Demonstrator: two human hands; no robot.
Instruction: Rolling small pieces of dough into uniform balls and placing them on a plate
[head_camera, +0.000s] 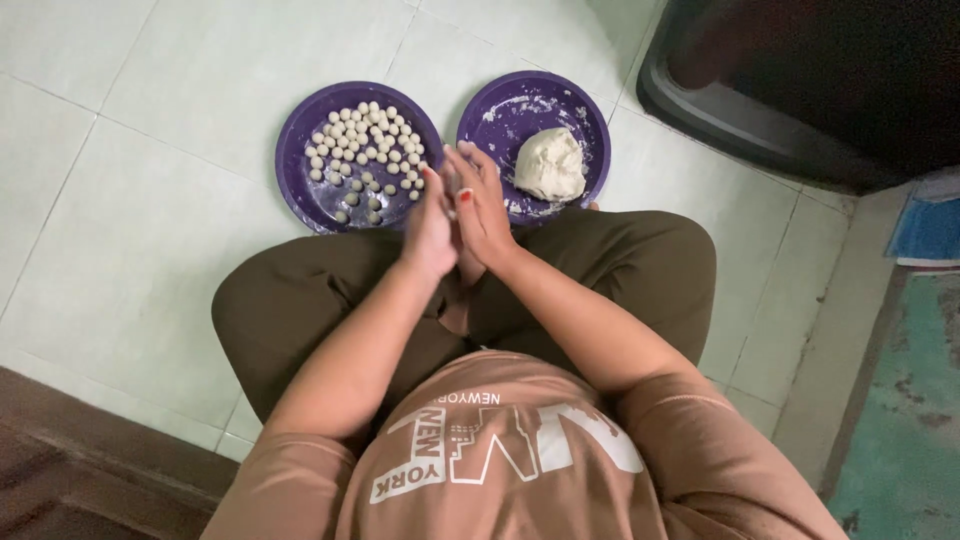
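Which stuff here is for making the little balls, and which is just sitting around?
Part of the work:
- left hand and right hand, palms pressed together
- purple plate holding small dough balls
- second purple plate with the dough lump

Just lying about:
- dark container at top right
- blue cloth
- green mat

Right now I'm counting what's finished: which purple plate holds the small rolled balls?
The left purple plate, covered in many small white balls. The right purple plate holds only one big dough lump.
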